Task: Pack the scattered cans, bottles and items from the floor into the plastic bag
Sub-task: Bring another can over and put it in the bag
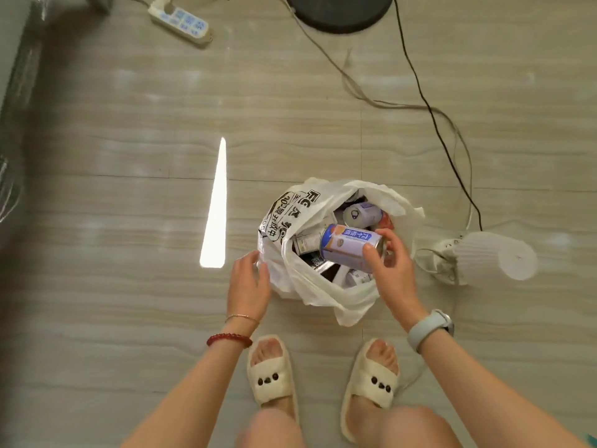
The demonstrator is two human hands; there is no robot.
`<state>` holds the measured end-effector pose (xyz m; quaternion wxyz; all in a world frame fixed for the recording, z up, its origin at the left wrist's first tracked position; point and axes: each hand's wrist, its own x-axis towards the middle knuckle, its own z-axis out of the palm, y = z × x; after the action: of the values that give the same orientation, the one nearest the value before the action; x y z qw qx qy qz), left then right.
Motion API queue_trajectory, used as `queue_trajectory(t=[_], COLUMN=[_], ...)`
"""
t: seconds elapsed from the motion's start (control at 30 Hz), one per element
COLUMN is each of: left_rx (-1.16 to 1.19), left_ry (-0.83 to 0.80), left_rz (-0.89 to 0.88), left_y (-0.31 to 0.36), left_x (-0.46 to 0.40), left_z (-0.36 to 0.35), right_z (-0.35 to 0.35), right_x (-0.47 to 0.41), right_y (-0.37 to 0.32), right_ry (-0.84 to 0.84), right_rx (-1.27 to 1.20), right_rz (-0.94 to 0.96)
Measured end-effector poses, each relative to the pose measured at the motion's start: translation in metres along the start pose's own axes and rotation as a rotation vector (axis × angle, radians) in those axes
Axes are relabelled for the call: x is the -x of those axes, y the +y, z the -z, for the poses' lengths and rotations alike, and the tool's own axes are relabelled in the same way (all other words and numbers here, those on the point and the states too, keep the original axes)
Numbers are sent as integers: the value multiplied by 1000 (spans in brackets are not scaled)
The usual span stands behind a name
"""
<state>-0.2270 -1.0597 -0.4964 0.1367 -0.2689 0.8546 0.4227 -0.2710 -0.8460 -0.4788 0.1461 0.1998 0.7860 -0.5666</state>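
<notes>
A white plastic bag (310, 286) with black print stands open on the tiled floor in front of my feet. Several cans and small packages lie inside it, among them a pale purple can (361, 215) near the far side. My right hand (392, 270) holds a purple and white can (349, 247) on its side over the bag's mouth. My left hand (248, 282) rests against the bag's left edge, fingers on the plastic.
A white ribbed lamp or fan (484, 257) lies on the floor right of the bag, with cables (436, 124) running to the back. A power strip (182, 22) and a dark round base (339, 11) sit at the far edge. My slippered feet (271, 370) stand below the bag.
</notes>
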Motion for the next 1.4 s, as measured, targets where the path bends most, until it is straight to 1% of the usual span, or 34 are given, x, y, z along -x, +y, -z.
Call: queue_trajectory(t=[0.03, 0.07, 0.17, 0.23, 0.33, 0.43, 0.53, 0.63, 0.7, 0.8, 0.83, 0.9, 0.93, 1.0, 1.07, 1.13, 1.17, 1.23, 1.33, 1.4], left_rx=[-62, -139, -357, -446, -553, -556, -499, -441, -375, -226, -190, -130, -102, -66, -69, -132, -216, -478, -773, -896], left_ry=[23, 13, -86, -121, -173, -134, -66, 38, 152, 315, 352, 392, 387, 317, 165, -24, -92, -134, -138, -110], left_rz=[55, 85, 83, 8, -152, -253, -260, -146, -108, -178, -228, -385, -472, -625, -766, -866, -914, -1013, -1076, -1081], left_y=[-29, -57, -126, -157, -184, -196, -202, -200, -191, -162, -148, -118, -102, -71, -46, -30, -25, -22, -21, -20], left_x=[-19, -38, -96, -127, -151, -157, -162, -167, -161, -158, -156, -151, -149, -139, -126, -112, -107, -103, -106, -106], left_z=[-14, -26, -57, -71, -82, -85, -79, -67, -56, -52, -54, -58, -62, -72, -88, -109, -122, -148, -174, -179], right_z=[-9, -17, -39, -49, -57, -59, -61, -62, -64, -64, -63, -58, -56, -47, -34, -20, -13, 3, 19, 22], right_x=[-17, -34, -74, -94, -116, -128, -133, -136, -132, -133, -132, -130, -129, -125, -120, -116, -115, -112, -108, -109], right_y=[21, 41, 88, 112, 137, 146, 148, 149, 147, 148, 147, 144, 144, 146, 153, 162, 168, 179, 194, 197], right_ry=[8, 12, 25, 65, 141, 189, 207, 233, 232, 230, 227, 220, 226, 253, 271, 287, 298, 312, 279, 232], right_rx=[26, 56, 128, 149, 52, -25, -89, -103, -117, -115, -113, -123, -128, -121, -122, -119, -108, -68, 92, 232], right_rz=[31, 75, 224, 347, 405, 414, 411, 394, 408, 399, 396, 412, 433, 461, 463, 442, 430, 408, 369, 358])
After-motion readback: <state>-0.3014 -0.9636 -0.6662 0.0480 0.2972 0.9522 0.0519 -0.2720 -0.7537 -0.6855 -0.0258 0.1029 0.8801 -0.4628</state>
